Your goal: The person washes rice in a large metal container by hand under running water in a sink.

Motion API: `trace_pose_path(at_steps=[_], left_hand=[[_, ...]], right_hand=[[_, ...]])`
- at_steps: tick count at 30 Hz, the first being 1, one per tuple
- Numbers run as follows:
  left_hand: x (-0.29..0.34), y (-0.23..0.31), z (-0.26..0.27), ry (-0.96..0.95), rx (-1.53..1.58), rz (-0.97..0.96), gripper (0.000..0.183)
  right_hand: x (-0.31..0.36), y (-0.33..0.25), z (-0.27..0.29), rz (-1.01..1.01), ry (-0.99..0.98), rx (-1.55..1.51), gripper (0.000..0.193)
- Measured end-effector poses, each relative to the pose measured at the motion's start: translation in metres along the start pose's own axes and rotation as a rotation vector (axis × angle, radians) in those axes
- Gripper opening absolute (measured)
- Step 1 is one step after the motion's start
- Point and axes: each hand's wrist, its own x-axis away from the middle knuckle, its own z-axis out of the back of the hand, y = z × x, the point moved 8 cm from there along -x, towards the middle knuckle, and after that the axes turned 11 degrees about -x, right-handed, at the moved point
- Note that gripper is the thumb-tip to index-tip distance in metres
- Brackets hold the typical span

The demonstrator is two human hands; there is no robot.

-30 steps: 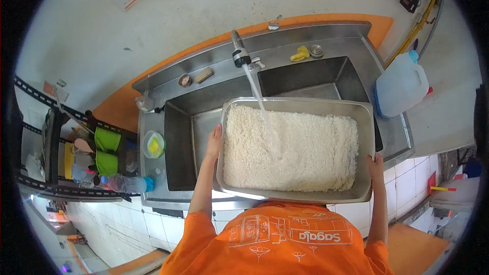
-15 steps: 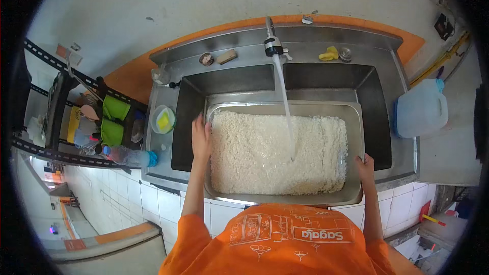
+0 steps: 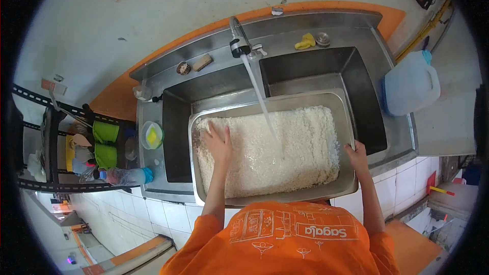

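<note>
A large rectangular metal pan (image 3: 347,137), filled with white rice (image 3: 310,147), rests across the sink's front edge, over the basins. Water (image 3: 261,99) runs from the faucet (image 3: 239,46) onto the rice near its middle. On the left part of the rice lies my left hand (image 3: 219,145), its fingers spread and touching the grains. At the pan's right side, my right hand (image 3: 357,155) is closed on the rim, with part of its fingers hidden.
A double sink (image 3: 175,165) surrounds the pan. Left of it stand a tub with a yellow-green sponge (image 3: 151,135) and a lying plastic bottle (image 3: 125,176). A jerrycan (image 3: 411,84) stands at the right. Behind are a yellow cloth (image 3: 305,41) and a brush (image 3: 202,62).
My left hand has moved from the pan's left rim onto the rice. My right hand stays at the right rim. The view has shifted and tilted, so the sink appears turned.
</note>
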Motion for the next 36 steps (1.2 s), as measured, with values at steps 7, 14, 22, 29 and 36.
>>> trace_pose_path(at_steps=[7, 14, 22, 29, 36], left_hand=[[0.016, 0.047, -0.042, -0.162, 0.335, -0.026, 0.067], [0.04, 0.126, -0.057, -0.345, 0.401, -0.235, 0.064], [0.096, 0.171, -0.042, -0.459, 0.207, -1.194, 0.053], [0.04, 0.141, -0.112, -0.905, 0.03, -0.719, 0.063], [0.037, 0.16, -0.125, -1.398, 1.028, 0.189, 0.056]], right_hand=[[0.001, 0.001, -0.001, 0.043, 0.005, 0.103, 0.019], [-0.001, 0.003, -0.007, 0.084, 0.04, 0.131, 0.017], [0.003, 0.006, -0.011, 0.054, 0.013, 0.035, 0.017], [-0.002, 0.017, -0.008, 0.06, 0.037, 0.13, 0.02], [-0.003, 0.017, -0.012, 0.029, 0.008, 0.072, 0.021]])
